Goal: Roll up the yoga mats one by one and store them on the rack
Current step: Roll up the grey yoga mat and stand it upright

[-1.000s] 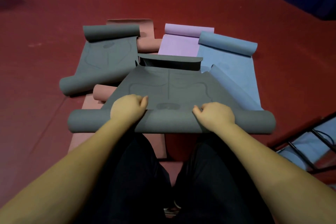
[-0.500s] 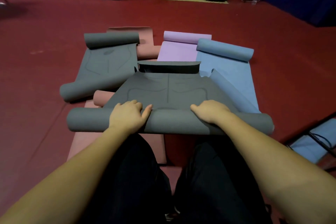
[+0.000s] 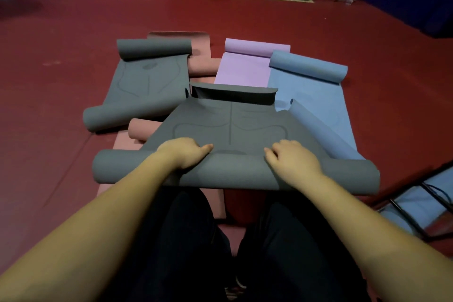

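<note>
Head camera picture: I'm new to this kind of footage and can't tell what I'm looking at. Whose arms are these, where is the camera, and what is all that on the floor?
The camera sits on a person's head, looking forward and down, so the two bare arms are their own. On the red floor lie several half-unrolled yoga mats: a second grey mat, a pink mat, a purple mat and a blue mat. The left hand and right hand rest on the rolled end of the nearest grey mat, fingers curled over it. At the right edge a black rack shows.
</note>
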A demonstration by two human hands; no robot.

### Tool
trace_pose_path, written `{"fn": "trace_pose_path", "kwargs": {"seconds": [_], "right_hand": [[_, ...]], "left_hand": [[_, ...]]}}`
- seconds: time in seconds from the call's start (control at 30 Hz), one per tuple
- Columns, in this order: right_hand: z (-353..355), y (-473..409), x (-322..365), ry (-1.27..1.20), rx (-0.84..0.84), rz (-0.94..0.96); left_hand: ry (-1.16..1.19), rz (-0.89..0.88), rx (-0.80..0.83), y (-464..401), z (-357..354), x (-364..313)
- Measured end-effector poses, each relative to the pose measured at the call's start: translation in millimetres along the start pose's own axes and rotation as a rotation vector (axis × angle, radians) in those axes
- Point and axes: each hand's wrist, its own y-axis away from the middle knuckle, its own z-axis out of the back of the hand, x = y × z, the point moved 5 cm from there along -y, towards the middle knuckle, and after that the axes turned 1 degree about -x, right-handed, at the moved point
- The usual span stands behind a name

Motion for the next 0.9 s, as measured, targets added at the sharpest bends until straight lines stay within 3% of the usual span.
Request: {"fn": "trace_pose_path", "kwargs": {"seconds": [0.1, 0.37, 0.43, 0.53, 0.6, 0.7, 0.9], "right_hand": [[-13, 21, 3, 0.126, -0.13, 0.017], [-16, 12, 2, 0.168, -0.172, -0.031], [-15, 7, 4, 0.182, -0.14, -0.022], [-14, -2, 3, 0.194, -0.112, -0.009], [-14, -8, 1, 0.153, -0.065, -0.025], [-11, -17, -1, 0.102, 0.033, -0.057], [4, -20, -6, 0.063, 0.116, -0.095]], "left_hand": [[0.067, 0.013, 0.116, -10, 2, -5], [0.126, 0.052, 0.188, -24, -6, -4], [0.079, 0.045, 0.061, -23, -3, -1], [0.017, -0.051, -0.359, -6, 6, -4], [-0.016, -0.109, -0.501, 11, -1, -7], [-0.094, -0.15, -0.544, 27, -22, -5], [-0.105, -0.139, -0.478, 29, 0, -14]]}}
